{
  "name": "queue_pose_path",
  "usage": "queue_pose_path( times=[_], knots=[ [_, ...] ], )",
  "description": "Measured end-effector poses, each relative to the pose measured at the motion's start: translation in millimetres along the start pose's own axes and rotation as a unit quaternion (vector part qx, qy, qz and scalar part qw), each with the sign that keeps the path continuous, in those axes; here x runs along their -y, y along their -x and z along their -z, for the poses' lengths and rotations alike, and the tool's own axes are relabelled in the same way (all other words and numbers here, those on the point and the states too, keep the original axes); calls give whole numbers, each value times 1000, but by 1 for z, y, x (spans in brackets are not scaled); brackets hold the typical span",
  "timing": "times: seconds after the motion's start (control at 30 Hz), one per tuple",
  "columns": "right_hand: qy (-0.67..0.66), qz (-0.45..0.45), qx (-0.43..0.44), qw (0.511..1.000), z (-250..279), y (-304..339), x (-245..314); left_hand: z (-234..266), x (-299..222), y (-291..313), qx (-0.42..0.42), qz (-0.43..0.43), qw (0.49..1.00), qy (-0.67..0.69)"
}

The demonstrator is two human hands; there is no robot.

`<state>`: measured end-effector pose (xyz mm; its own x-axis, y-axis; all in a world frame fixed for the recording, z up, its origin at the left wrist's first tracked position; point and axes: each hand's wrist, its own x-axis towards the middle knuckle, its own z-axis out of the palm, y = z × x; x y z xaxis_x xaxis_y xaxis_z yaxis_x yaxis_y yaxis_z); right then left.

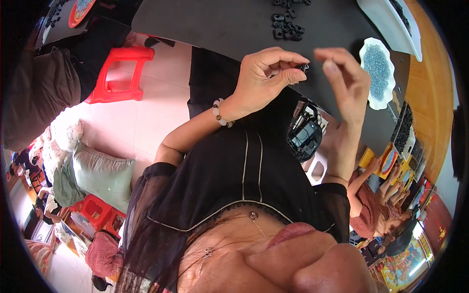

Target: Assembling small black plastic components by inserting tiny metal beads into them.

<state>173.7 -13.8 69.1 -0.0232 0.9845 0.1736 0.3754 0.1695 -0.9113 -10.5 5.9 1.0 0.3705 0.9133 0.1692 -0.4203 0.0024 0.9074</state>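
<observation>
My left hand (pixel 268 78), with a beaded bracelet at its wrist, pinches a small black plastic part (pixel 303 67) between thumb and fingertips. A silvery bit shows on that part, too small to make out. Just right of it, my right hand (pixel 346 85) is raised over the table edge, its bent fingers and thumb apart and slightly blurred. I see nothing between them. Beyond my hands, a cluster of similar black plastic parts (pixel 288 28) lies on the dark table (pixel 215 24). To the right of my right hand stands a white scalloped plate (pixel 389 90) heaped with tiny silvery-blue pieces (pixel 376 68).
A white tray (pixel 386 22) with black pieces sits at the far right. Below the table edge is a black bag (pixel 305 132) holding a phone-like device. Red stools (pixel 119 73) and a green sack (pixel 102 168) are at left. People sit working at lower right.
</observation>
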Motion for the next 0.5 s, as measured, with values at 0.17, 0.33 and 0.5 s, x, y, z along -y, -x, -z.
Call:
queue_pose_path(
  times=[0.17,0.33,0.5],
  knots=[
    [155,59,10,986,-3,-54,-26,10,0,4,-5,-29,999,-39],
    [277,167,70,944,-32,-79,-18,20,-5,7,-26,-22,998,-43],
    [373,203,98,900,-45,-86,-23,27,-7,8,-20,-6,999,-50]
  ],
)
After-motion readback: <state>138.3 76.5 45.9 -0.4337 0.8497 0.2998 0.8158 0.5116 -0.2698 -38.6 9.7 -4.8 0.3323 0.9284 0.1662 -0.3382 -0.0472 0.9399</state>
